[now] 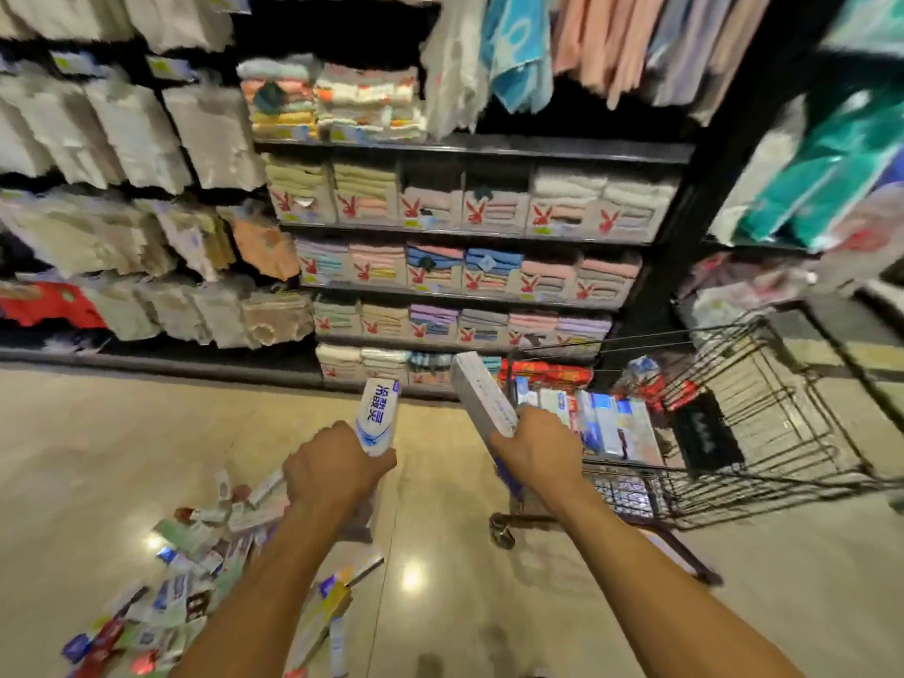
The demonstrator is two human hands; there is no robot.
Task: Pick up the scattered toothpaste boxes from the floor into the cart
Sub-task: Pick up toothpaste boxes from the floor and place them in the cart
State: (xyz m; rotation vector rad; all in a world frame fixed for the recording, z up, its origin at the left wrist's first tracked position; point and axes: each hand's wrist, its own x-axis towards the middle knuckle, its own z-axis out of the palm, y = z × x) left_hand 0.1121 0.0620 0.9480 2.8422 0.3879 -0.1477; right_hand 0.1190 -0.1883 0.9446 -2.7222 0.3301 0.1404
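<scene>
The left grip (337,469) clamped a white-and-blue box (376,415) above open floor (98,457). The right grip (535,445) clamped a grey box (482,393) at the cart (782,433) edge. Scattered boxes (195,555) lay lower left.

Floor (98,457): toothpaste boxes (195,555) scattered, + cart (807,423).
</scene>
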